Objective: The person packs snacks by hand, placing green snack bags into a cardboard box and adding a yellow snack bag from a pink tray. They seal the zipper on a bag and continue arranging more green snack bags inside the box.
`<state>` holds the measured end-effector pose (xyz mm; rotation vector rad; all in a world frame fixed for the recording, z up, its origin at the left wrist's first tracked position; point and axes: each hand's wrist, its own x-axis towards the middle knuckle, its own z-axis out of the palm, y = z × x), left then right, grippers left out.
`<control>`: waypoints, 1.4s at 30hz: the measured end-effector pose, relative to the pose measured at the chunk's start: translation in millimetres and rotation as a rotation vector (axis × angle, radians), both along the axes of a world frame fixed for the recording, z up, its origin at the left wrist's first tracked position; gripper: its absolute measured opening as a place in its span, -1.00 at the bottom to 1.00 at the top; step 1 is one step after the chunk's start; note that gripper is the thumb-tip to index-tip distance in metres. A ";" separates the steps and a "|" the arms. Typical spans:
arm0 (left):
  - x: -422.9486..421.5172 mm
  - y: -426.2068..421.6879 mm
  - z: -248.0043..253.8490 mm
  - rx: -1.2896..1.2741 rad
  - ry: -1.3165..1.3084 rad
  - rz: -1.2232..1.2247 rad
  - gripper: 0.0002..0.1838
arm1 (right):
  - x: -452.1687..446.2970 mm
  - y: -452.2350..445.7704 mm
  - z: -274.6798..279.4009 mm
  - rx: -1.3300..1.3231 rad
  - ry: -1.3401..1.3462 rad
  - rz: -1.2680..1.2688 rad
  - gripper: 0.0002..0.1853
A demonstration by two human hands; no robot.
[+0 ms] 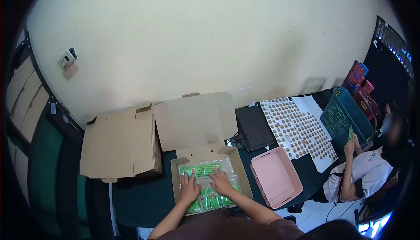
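Observation:
An open cardboard box [243, 175] lies in front of me, its lid [192, 122] folded back toward the wall. Clear plastic packets of green stick-like items [213, 199] fill it, each with a small round sticker. My left hand [190, 189] rests on the packets at the left, fingers spread and pointing away from me. On the right side of the box, my right hand [222, 184] lies over other packets with its fingers stretched out. Neither hand grips anything. The hands partly cover the packets beneath them.
Stacked flat cardboard boxes [118, 143] are at left. To the right stand a pink basket [280, 176], a black folded object [253, 128] with cables and sticker sheets [297, 128]. Beyond is a green basket [343, 115]. A co-worker [369, 170] at far right holds a green packet [351, 133].

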<state>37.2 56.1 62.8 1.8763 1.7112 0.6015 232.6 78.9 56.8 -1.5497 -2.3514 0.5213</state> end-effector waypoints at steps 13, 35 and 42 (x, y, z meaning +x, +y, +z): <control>-12.7 -61.8 -4.2 -0.285 0.160 -0.096 -0.13 | 0.7 -42.1 -9.9 -0.107 0.013 0.083 -0.49; -35.1 -51.7 32.5 -0.446 0.188 -0.383 -0.18 | 41.9 -60.4 3.4 -0.375 0.073 0.072 -0.64; -27.8 -20.1 34.8 -0.274 0.064 -0.191 -0.34 | 44.7 -39.2 5.6 -0.138 0.097 -0.086 -0.59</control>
